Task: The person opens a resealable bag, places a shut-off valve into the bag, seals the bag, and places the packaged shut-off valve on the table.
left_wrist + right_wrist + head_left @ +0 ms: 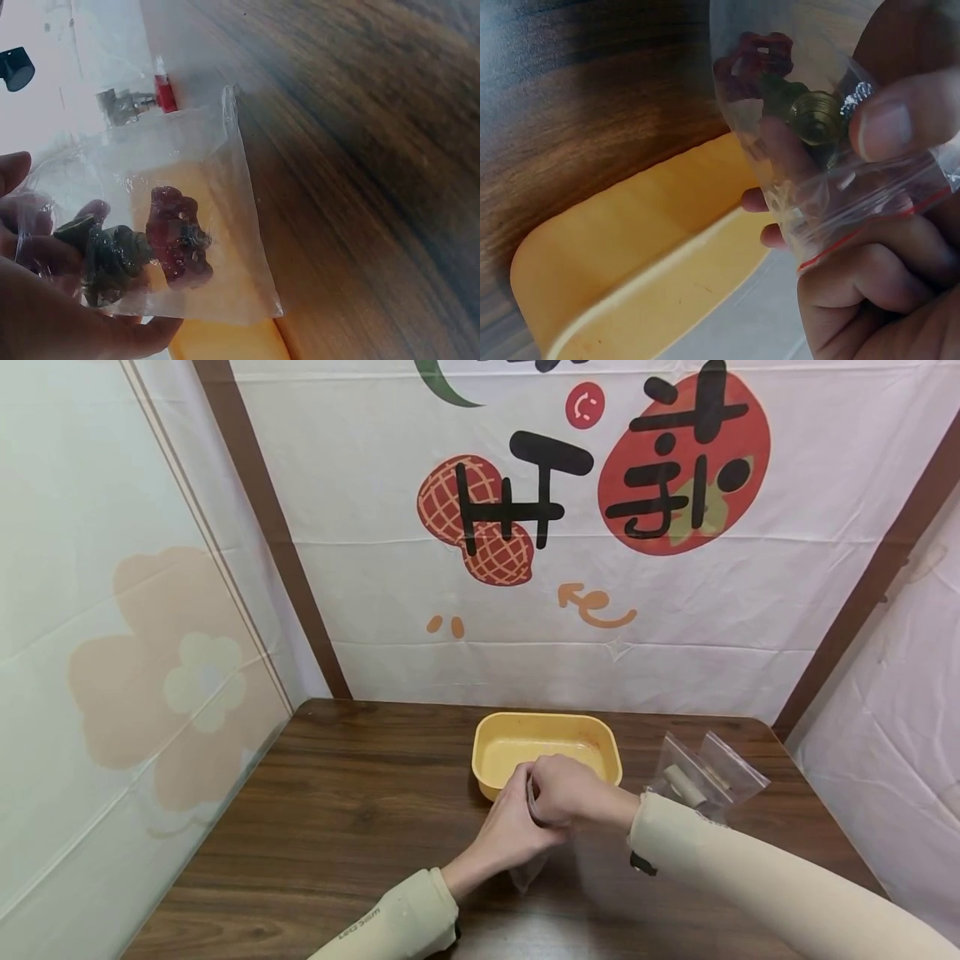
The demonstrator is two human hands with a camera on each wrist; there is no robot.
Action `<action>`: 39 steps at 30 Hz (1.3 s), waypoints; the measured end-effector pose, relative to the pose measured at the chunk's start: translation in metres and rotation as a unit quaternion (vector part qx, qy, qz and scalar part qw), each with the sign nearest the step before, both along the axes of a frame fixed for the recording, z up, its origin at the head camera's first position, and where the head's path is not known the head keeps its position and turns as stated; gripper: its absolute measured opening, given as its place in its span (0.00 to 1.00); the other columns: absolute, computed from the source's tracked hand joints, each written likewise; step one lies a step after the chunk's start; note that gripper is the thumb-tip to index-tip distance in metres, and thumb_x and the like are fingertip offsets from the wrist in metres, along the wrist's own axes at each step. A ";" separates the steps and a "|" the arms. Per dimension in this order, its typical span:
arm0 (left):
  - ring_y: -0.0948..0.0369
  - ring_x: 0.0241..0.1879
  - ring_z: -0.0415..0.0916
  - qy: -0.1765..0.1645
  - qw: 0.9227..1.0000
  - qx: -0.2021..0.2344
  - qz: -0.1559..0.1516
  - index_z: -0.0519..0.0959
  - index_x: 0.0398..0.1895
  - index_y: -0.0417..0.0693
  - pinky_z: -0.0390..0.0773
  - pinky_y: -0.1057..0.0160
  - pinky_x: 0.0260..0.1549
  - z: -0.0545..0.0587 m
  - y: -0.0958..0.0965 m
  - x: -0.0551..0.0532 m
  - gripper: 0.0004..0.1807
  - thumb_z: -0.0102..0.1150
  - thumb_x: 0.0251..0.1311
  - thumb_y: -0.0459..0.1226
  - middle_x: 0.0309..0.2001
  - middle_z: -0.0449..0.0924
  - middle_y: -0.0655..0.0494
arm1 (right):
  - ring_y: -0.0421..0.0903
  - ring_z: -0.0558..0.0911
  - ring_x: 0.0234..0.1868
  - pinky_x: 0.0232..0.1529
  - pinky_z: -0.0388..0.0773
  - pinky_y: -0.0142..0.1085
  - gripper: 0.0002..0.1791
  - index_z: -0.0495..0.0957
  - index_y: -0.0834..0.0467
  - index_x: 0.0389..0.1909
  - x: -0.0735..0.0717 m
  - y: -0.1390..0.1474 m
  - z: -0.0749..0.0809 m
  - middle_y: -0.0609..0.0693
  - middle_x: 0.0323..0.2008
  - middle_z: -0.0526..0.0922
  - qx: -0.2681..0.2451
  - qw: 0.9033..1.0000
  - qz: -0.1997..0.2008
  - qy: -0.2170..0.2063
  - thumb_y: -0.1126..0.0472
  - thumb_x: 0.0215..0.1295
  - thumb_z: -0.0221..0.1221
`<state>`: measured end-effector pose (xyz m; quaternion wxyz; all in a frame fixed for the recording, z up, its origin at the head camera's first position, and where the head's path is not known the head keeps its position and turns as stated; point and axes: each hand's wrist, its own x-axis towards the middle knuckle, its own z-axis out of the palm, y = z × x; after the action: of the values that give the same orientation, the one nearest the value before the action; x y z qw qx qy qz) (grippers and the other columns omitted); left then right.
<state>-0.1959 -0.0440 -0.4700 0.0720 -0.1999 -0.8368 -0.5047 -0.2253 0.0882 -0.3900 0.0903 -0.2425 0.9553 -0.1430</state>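
A clear zip bag (232,292) holds a small valve with a red handwheel (178,238). Its threaded brass end (815,118) shows through the plastic in the right wrist view. My left hand (516,828) grips the bag around the valve body. Close against it, my right hand (568,789) pinches the bag at its red-lined zip edge (870,229), fingers curled. From the head view, the hands cover most of the bag, and only a lower corner (527,872) hangs below them. Whether the zip is sealed is unclear.
Just beyond the hands stands a yellow plastic bin (487,727). Two clear zip bags lie to its right, one with a pale cylinder (684,785) inside. The dark wooden table (315,827) meets printed cloth walls (360,635) at the back and sides.
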 end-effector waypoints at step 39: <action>0.59 0.70 0.69 -0.120 0.938 -0.125 -0.301 0.61 0.80 0.43 0.66 0.47 0.71 0.044 -0.077 -0.029 0.42 0.70 0.64 0.27 0.71 0.71 0.53 | 0.39 0.73 0.19 0.20 0.72 0.37 0.18 0.75 0.47 0.12 0.009 -0.015 -0.013 0.37 0.12 0.72 0.010 0.999 0.037 -0.017 0.52 0.48 0.76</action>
<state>-0.2251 -0.1215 -0.4264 -0.2098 -0.3878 -0.7960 -0.4147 -0.2167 0.0734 -0.4029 0.1147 -0.2745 0.9452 -0.1341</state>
